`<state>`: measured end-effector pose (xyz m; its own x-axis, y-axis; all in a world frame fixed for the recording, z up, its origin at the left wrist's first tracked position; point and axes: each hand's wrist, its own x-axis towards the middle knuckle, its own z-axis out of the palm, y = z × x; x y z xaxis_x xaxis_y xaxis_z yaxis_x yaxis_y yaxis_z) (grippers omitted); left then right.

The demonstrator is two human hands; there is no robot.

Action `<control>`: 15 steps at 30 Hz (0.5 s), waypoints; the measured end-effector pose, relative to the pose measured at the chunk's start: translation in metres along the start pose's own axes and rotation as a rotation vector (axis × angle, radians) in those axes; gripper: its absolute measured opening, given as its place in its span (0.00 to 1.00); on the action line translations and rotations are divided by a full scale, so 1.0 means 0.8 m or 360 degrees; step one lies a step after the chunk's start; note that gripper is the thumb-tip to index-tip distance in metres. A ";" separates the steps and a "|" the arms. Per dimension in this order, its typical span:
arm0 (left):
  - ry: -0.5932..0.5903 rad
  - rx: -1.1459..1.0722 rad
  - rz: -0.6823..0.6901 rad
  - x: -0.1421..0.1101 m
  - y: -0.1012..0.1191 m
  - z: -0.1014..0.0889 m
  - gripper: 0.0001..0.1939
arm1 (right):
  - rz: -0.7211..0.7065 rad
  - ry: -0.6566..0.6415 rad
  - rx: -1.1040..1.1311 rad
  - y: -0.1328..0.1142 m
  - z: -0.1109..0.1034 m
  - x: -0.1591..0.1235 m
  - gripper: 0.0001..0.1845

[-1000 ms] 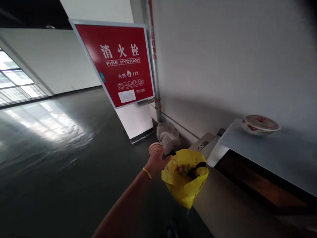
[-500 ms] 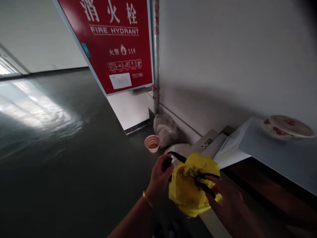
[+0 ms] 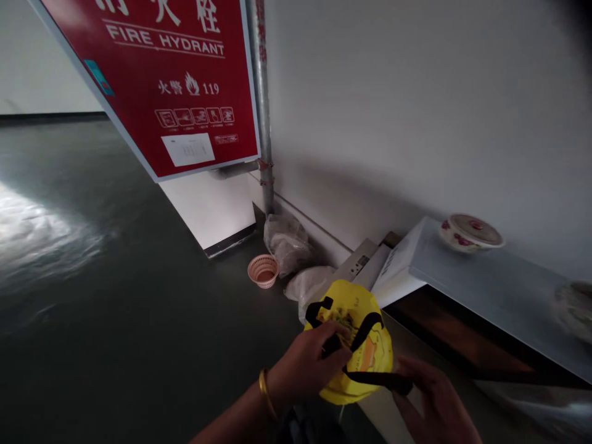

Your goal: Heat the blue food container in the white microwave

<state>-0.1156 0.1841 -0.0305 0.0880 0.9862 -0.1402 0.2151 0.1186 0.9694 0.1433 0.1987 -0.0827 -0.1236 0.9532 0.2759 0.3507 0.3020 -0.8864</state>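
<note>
A yellow bag [image 3: 358, 370] with black straps hangs low in front of me, a cartoon print on its side. Dark and greenish patches show near its top, too unclear to name. My left hand [image 3: 308, 361], with a gold bangle at the wrist, is closed in a pinch on a black strap over the bag's near left side. Closed on the end of another stretch of strap, my right hand [image 3: 435, 401] is at the bag's right. A further black loop stands up at the bag's top.
A microwave-like appliance [image 3: 467, 277] stands at right by the wall, with a lidded floral bowl [image 3: 469, 233] on top. On the floor are a pink basket [image 3: 263, 271] and clear plastic bags [image 3: 289, 246]. A red fire hydrant cabinet [image 3: 185, 92] and a pipe [image 3: 263, 111] rise behind.
My left hand has moved down and right, across the bag's front. The right hand has moved down, drawing a strap out to the right. The view has turned right.
</note>
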 end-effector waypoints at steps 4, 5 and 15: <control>0.0179 0.0339 0.0267 0.007 -0.002 -0.012 0.12 | -0.0109 -0.0044 -0.0315 0.015 -0.030 0.003 0.21; 0.0213 0.0406 0.0287 0.011 -0.003 -0.015 0.13 | -0.0113 -0.0065 -0.0314 0.019 -0.039 0.005 0.20; -0.0012 0.0297 0.0343 0.032 0.021 0.000 0.12 | 0.0208 0.0240 0.0082 -0.014 -0.039 -0.019 0.19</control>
<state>-0.1101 0.2114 -0.0181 0.1581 0.9854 0.0629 0.3658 -0.1176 0.9233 0.1699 0.1816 -0.0655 0.0615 0.9766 0.2060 0.3060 0.1780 -0.9352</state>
